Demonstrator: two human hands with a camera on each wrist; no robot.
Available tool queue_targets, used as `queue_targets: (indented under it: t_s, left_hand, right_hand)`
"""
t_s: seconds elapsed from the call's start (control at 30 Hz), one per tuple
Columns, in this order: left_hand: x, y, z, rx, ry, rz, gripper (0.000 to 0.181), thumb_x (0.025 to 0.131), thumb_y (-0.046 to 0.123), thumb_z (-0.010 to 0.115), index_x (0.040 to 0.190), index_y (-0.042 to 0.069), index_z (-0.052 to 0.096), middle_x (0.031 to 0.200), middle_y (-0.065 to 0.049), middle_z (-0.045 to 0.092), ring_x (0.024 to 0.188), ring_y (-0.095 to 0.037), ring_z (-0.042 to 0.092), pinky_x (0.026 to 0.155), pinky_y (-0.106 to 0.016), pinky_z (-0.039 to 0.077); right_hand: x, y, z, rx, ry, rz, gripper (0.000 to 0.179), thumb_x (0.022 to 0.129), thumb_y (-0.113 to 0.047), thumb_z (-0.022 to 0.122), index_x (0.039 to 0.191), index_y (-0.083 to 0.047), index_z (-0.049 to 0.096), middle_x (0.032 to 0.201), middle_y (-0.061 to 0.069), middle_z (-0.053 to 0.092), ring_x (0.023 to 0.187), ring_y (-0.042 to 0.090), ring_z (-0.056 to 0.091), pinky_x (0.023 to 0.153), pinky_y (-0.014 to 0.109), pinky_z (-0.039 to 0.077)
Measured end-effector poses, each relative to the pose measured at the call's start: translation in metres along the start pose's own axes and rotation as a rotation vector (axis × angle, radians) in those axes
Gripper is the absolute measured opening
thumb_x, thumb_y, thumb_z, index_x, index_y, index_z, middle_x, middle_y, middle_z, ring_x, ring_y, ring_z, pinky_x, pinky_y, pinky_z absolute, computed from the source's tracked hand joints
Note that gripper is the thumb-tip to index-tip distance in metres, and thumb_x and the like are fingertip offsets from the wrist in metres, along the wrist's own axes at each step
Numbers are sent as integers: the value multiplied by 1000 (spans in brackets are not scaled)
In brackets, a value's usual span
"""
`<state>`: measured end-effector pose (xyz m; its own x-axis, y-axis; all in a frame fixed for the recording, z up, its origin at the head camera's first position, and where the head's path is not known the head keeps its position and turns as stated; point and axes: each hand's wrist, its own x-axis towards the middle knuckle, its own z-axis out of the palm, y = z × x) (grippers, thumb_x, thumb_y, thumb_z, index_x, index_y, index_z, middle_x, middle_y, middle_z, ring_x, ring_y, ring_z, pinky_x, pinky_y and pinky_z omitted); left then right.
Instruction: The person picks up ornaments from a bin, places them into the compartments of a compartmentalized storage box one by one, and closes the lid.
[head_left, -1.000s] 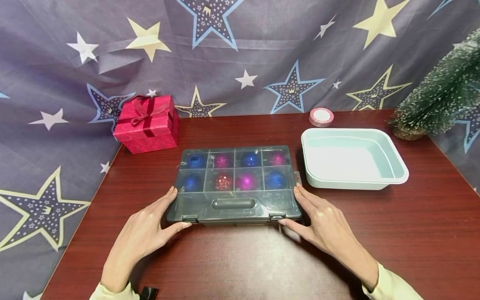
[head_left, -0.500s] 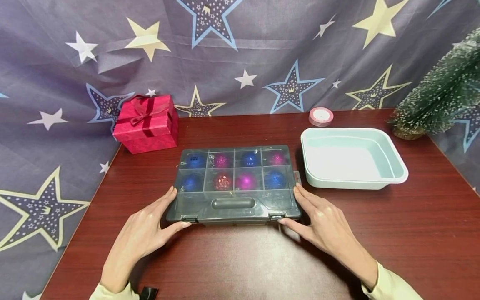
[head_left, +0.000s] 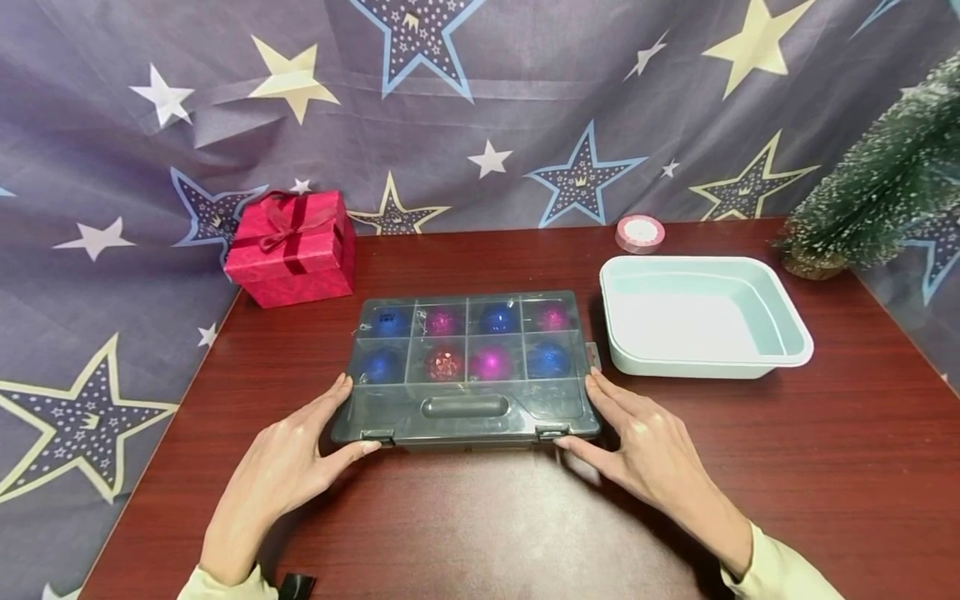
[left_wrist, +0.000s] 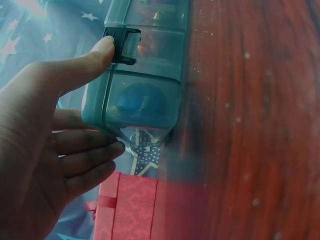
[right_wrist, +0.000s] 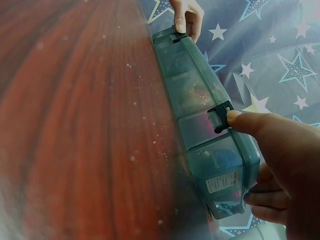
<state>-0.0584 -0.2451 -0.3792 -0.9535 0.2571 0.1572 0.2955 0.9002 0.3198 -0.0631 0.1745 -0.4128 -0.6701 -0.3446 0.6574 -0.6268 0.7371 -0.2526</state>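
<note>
On the table lies a closed, see-through grey compartment box [head_left: 468, 414] holding several Christmas baubles in blue, pink and red, one to each visible compartment. At its left front corner my left hand [head_left: 279, 467] grips it, thumb by the left latch [left_wrist: 120, 46] and fingers along the side. Mirroring that, my right hand [head_left: 651, 446] grips the right front corner, its thumb at the right latch [right_wrist: 220, 117]. Both latches look fastened against the lid. A red bauble [head_left: 444, 364] and a bright pink bauble [head_left: 491, 363] sit in the middle of the front row.
A pale mint plastic basin [head_left: 708, 369] stands right of the box, with a pink-edged ribbon roll [head_left: 640, 234] behind it. A red gift box [head_left: 294, 250] with a bow is at back left. A small artificial Christmas tree [head_left: 877, 183] stands at far right, before a star-patterned cloth [head_left: 525, 50].
</note>
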Motion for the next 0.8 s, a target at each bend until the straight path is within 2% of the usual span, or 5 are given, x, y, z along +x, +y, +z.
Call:
queue_targets:
  t_s: [0.2, 0.5, 0.8]
  left_hand:
    - [0, 0, 0, -2, 3, -2, 88, 86, 55, 81, 152, 5, 52, 151, -14, 54, 121, -41, 63, 93, -61, 52]
    - [0, -1, 0, -5, 11, 1, 88, 85, 56, 82, 151, 6, 53, 150, -13, 55, 119, -40, 64, 91, -60, 52]
    - [1, -1, -1, -18, -1, -6, 90, 85, 59, 80, 152, 6, 52, 151, -13, 54, 122, -40, 63, 93, -61, 52]
  right_hand:
    - [-1, 0, 0, 3, 3, 7, 80, 90, -65, 71, 126, 6, 71, 126, 20, 70, 100, 41, 72, 68, 57, 59]
    - [-1, -3, 1, -8, 3, 23, 78, 87, -63, 75, 126, 5, 72, 126, 18, 70, 97, 40, 73, 66, 56, 60]
    - [-1, -7, 2, -23, 14, 68, 83, 97, -72, 52, 124, 3, 74, 125, 16, 71, 97, 39, 73, 65, 56, 59]
